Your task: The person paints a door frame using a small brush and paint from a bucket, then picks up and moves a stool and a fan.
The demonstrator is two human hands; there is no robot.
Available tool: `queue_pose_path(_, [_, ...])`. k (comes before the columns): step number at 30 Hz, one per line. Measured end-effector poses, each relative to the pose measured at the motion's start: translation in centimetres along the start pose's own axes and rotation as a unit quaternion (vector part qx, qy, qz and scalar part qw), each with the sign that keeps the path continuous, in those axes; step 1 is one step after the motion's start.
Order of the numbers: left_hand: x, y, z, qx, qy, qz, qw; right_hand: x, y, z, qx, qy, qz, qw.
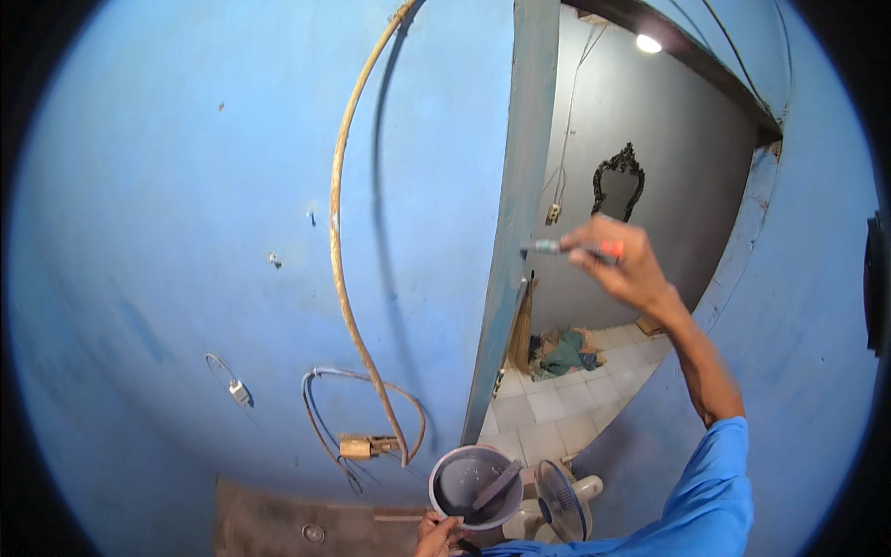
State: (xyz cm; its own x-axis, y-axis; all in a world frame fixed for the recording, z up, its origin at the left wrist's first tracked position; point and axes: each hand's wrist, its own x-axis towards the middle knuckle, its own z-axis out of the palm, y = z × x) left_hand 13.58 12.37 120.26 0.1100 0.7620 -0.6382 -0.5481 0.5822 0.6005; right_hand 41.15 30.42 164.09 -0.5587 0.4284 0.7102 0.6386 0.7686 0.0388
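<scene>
My right hand [624, 262], raised at the doorway, is closed around a paintbrush [546, 246] with an orange handle. The brush tip meets, or comes very near, the grey-painted door frame [529, 139]; exact contact is hard to make out. Low in the view, my left hand [438, 537] grips the rim of a small round bucket [434, 481]. Grey paint coats the inside of the bucket, and a flat grey stick or blade [498, 485] leans in it. Part of my left hand is cut off by the lower edge.
Beside the bucket stands a small fan [560, 501]. A thick cable [340, 278] hangs down the blue wall to a wooden block [355, 447]. Through the doorway are a broom [522, 330], a pile of cloths [566, 355] and an ornate dark mirror [619, 186].
</scene>
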Motion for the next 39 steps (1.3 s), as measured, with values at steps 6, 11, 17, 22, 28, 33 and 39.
queue_pose_path(6, [-0.9,0.0,-0.1,-0.030,0.010,0.018,0.999,13.1,4.3,-8.8,0.000,0.146,-0.028,0.989])
queue_pose_path(11, [0.0,-0.1,0.1,-0.020,-0.017,0.021,0.999,18.8,6.0,-14.7,-0.129,0.277,-0.168,0.937])
queue_pose_path(17, [0.3,0.1,-0.5,-0.006,0.001,0.019,1.000,18.2,3.3,-12.6,-0.293,0.278,-0.196,0.894])
queue_pose_path(22, [2.0,-1.3,-2.0,-0.016,-0.015,0.023,0.999,18.3,3.3,-11.8,-0.313,0.274,-0.260,0.871])
queue_pose_path(28, [2.3,-1.4,-2.2,0.013,0.010,0.004,1.000,18.2,2.8,-8.8,-0.319,0.241,-0.265,0.877])
queue_pose_path(33, [0.6,1.0,-0.5,-0.019,-0.007,0.014,1.000,10.2,1.1,-1.6,-0.288,0.181,-0.257,0.904])
queue_pose_path(39, [0.5,0.6,-1.3,-0.006,-0.010,0.012,1.000,-5.6,-0.4,10.8,-0.174,0.037,-0.216,0.960])
